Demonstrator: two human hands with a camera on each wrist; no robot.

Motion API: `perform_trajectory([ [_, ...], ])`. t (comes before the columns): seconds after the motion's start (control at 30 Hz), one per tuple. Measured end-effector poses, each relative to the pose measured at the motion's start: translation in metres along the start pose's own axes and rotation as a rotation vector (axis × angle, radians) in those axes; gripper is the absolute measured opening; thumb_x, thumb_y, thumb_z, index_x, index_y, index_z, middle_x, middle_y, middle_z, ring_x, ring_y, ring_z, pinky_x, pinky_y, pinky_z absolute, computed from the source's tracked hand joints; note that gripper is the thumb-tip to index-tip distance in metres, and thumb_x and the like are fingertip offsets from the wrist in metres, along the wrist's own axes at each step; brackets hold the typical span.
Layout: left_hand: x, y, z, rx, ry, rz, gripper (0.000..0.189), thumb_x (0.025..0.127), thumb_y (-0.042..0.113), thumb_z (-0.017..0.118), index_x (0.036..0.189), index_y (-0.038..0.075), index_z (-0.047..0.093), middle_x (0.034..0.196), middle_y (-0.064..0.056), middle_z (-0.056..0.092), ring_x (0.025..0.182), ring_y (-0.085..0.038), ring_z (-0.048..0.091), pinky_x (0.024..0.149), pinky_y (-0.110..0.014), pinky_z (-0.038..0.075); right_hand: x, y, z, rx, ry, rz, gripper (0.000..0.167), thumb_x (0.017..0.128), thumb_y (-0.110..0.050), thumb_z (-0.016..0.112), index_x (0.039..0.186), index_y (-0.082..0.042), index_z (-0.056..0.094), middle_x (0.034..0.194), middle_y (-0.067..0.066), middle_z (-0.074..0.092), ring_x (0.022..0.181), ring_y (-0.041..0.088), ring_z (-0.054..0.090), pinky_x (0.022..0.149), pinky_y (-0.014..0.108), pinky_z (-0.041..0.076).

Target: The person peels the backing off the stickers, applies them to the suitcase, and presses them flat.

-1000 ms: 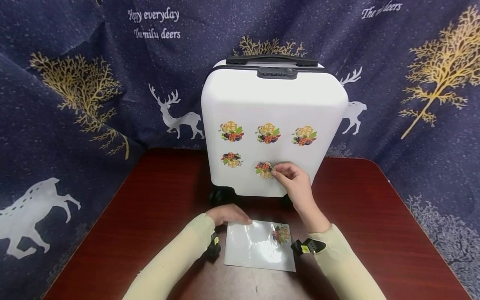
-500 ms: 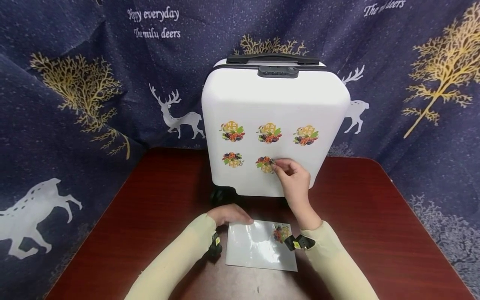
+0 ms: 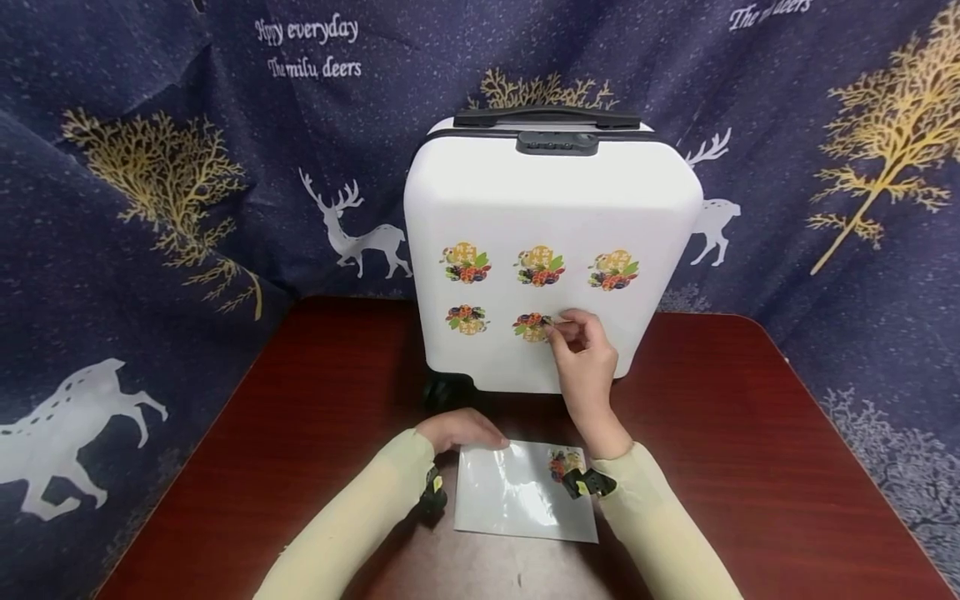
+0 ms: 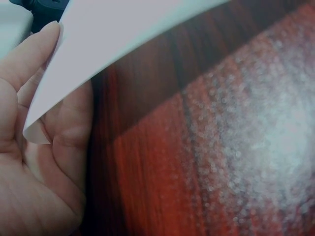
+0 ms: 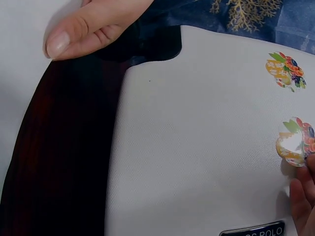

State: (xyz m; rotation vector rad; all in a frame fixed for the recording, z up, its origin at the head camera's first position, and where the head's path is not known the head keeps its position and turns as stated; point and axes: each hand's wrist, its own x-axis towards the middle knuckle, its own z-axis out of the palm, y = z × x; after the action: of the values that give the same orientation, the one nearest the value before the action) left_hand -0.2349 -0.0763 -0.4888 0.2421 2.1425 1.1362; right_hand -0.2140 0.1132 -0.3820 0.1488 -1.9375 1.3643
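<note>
A white suitcase (image 3: 480, 200) stands upright, with fruit stickers on its front. My right hand (image 3: 588, 362) pinches the right edge of the lower middle fruit sticker (image 3: 528, 327) between thumb and index finger, against the suitcase front. In the right wrist view that sticker (image 5: 291, 141) shines, with the fingertips (image 5: 301, 189) at its edge. Below, my left hand (image 3: 467, 429) holds the far left corner of a glossy white sticker sheet (image 3: 498, 500), which carries one fruit sticker (image 3: 564, 467) at its far right. The left wrist view shows the sheet (image 4: 98, 39) between thumb and fingers.
Three stickers form an upper row, including the left one (image 3: 465, 265); another sticker (image 3: 468, 320) sits below it. The suitcase rests on a dark red table (image 3: 705, 433) before a blue deer-print cloth (image 3: 315, 125). A black badge (image 5: 256, 230) shows low on the suitcase.
My right hand has moved up slightly and its wrist has swung left; the lower middle sticker sits a little higher and closer to level with its neighbour. My left hand and the sheet have barely moved.
</note>
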Motion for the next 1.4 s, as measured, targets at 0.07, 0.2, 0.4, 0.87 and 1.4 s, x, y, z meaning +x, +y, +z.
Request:
perform_trajectory([
  [0.07, 0.0009, -0.0002, 0.0, 0.003, 0.001, -0.005, 0.033, 0.09, 0.028, 0.076, 0.108, 0.001, 0.076, 0.091, -0.004, 0.075, 0.075, -0.012, 0.065, 0.074, -0.027, 0.056, 0.0, 0.0007, -0.0003, -0.019, 0.007, -0.039, 0.011, 0.089, 0.002, 0.074, 0.099, 0.003, 0.072, 0.088, 0.021, 0.075, 0.076, -0.007, 0.059, 0.069, 0.004, 0.045],
  [0.2, 0.0003, -0.0001, -0.0004, 0.015, 0.008, -0.013, 0.033, 0.09, 0.029, 0.077, 0.109, 0.002, 0.076, 0.094, -0.004, 0.075, 0.079, -0.013, 0.065, 0.078, -0.028, 0.056, 0.0006, -0.0001, -0.0007, -0.109, 0.017, -0.139, 0.005, 0.089, 0.003, 0.073, 0.091, 0.003, 0.077, 0.089, 0.017, 0.077, 0.077, 0.017, 0.07, 0.074, -0.001, 0.043],
  [0.4, 0.0003, -0.0005, 0.0004, 0.025, 0.015, 0.002, 0.034, 0.09, 0.03, 0.077, 0.109, 0.002, 0.076, 0.094, -0.005, 0.076, 0.079, -0.013, 0.066, 0.078, -0.029, 0.057, -0.0013, -0.0004, -0.0009, -0.164, 0.024, -0.247, 0.007, 0.089, 0.004, 0.073, 0.094, 0.004, 0.078, 0.094, 0.018, 0.077, 0.084, 0.031, 0.074, 0.082, -0.005, 0.04],
  [0.87, 0.0002, -0.0012, -0.0001, 0.022, 0.002, -0.001, 0.035, 0.09, 0.031, 0.077, 0.11, 0.002, 0.075, 0.094, -0.005, 0.075, 0.078, -0.014, 0.067, 0.077, -0.028, 0.056, -0.0062, -0.0019, 0.0034, -0.114, 0.039, -0.201, 0.01, 0.091, 0.006, 0.07, 0.097, 0.005, 0.077, 0.096, 0.021, 0.068, 0.08, 0.032, 0.072, 0.078, -0.004, 0.043],
  [1.4, -0.0016, 0.0003, 0.0005, 0.023, 0.017, 0.017, 0.033, 0.09, 0.029, 0.077, 0.109, 0.002, 0.076, 0.094, -0.005, 0.076, 0.08, -0.013, 0.066, 0.079, -0.029, 0.056, -0.0028, -0.0043, 0.002, -0.367, 0.08, -0.294, 0.006, 0.09, -0.002, 0.074, 0.093, -0.001, 0.079, 0.09, 0.014, 0.078, 0.074, 0.026, 0.072, 0.064, 0.041, 0.059],
])
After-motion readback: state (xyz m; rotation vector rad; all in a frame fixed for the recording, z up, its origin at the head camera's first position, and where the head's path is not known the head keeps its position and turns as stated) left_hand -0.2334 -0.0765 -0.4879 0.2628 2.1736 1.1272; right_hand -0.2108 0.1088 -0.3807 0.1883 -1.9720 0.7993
